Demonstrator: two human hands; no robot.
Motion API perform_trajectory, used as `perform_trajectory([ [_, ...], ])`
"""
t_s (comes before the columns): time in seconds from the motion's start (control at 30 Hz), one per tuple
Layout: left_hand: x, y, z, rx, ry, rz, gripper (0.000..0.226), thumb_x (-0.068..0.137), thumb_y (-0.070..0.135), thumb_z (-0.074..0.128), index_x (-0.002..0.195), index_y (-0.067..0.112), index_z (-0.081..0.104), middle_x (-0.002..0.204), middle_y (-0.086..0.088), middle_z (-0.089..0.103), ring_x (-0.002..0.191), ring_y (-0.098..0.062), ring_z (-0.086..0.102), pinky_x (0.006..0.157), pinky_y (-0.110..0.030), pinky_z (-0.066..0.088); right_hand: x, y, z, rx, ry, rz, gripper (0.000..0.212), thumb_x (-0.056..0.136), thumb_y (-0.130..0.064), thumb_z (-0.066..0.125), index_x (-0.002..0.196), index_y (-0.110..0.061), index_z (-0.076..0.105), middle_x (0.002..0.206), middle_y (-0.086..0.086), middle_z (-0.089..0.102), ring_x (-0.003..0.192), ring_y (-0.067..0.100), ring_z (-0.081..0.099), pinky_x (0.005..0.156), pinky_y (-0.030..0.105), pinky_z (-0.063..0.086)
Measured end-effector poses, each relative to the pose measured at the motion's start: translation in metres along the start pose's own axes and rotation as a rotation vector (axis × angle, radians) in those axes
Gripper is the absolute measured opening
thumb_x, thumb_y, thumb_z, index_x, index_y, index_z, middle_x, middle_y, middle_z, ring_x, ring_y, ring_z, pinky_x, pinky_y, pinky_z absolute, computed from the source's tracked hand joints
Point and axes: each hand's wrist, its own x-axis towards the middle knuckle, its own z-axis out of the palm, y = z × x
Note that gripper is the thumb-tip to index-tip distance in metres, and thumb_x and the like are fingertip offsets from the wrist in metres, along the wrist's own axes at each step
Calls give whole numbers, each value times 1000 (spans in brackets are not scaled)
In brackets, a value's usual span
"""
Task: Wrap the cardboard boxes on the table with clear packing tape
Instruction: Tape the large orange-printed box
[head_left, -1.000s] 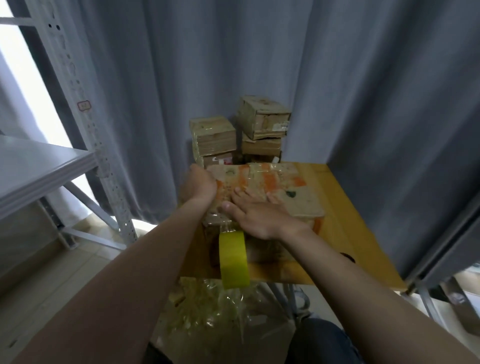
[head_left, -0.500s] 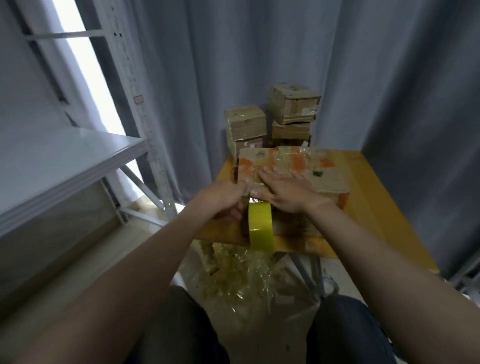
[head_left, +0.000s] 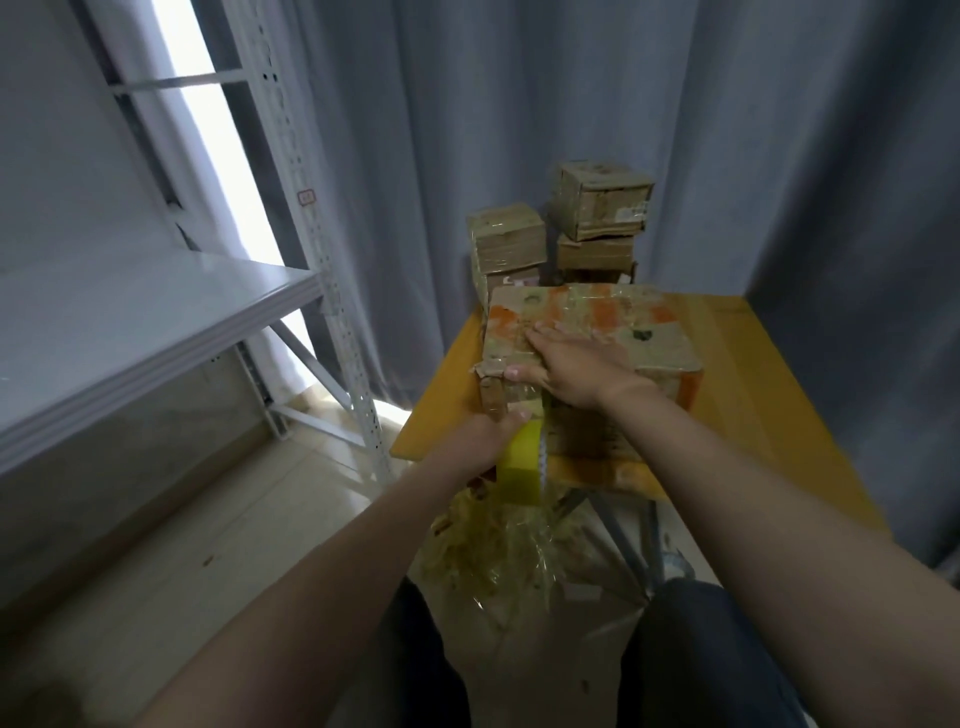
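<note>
Item: large cardboard box, orange-printed and already glossy with clear tape on top, lying flat on the wooden table toward its 9 o'clock edge. Right hand: laid flat on the box top, fingers straight and spread toward 11 o'clock, thumb along the near-left edge, where torn paper curls up. Left hand: fingers curled round a yellow tape dispenser, held at the box's 7 o'clock, just beside its near face and overhanging the table's near edge; a toothed strip shows along the dispenser's right side. A shiny band appears to run from under the right thumb down to the dispenser, though clear tape is hard to make out here. Smaller cardboard boxes: stacked at the large box's 12 o'clock, against the grey curtain. Metal shelf at 9 o'clock. Crumpled clear film on the floor at 6 o'clock, between the person's knees. Step in hand, as judged: a band of tape is being carried over the near-left edge and down the near face. Next move likely calls for steady tension on the dispenser, the flat palm pinning the box against sliding, then either passing under the box or tearing against the teeth.
</note>
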Motion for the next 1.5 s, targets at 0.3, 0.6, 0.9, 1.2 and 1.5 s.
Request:
perform_trajectory([
  [0.3, 5, -12, 2, -24, -126, -31, 102, 63, 99, 53, 139, 30, 57, 131, -4, 66, 117, -30, 64, 92, -45, 53, 1, 1, 4, 1, 55, -4, 89, 93, -82, 30, 164, -29, 19, 173, -5, 16, 158, 21, 16, 125, 54, 15],
  [0.6, 2, -1, 17, -464, -109, -154, 50, 103, 48, 59, 128, 5, 56, 85, -16, 78, 72, -31, 77, 65, -36, 64, 0, -1, 6, 13, 89, 14, 88, 91, -83, 33, 163, -32, 25, 171, -4, 23, 155, 25, 25, 124, 52, 19],
  [0.9, 34, -32, 23, -277, -153, -181, 108, 65, 83, 73, 141, 10, 52, 107, -18, 77, 97, -37, 76, 98, -54, 55, 0, 0, 8, -9, 111, 39, 88, 88, -87, 30, 160, -36, 28, 169, -6, 27, 156, 25, 21, 125, 61, 8],
  [1.2, 15, -28, 38, -623, 67, -138, 83, 84, 61, 77, 135, 3, 47, 115, -24, 73, 83, -35, 77, 66, -48, 63, -75, 46, 15, 662, 880, 226, 9, 104, -24, 51, 105, -22, 60, 105, -7, 56, 104, 15, 53, 87, 32, 46],
  [1.5, -16, -5, 50, -699, 29, -67, 12, 109, 25, 48, 119, 18, 50, 92, -16, 79, 64, -35, 75, 59, -41, 60, -140, 133, 49, 336, 82, 657, 32, 90, -42, 72, 78, -14, 64, 83, 9, 65, 73, 26, 59, 61, 34, 44],
])
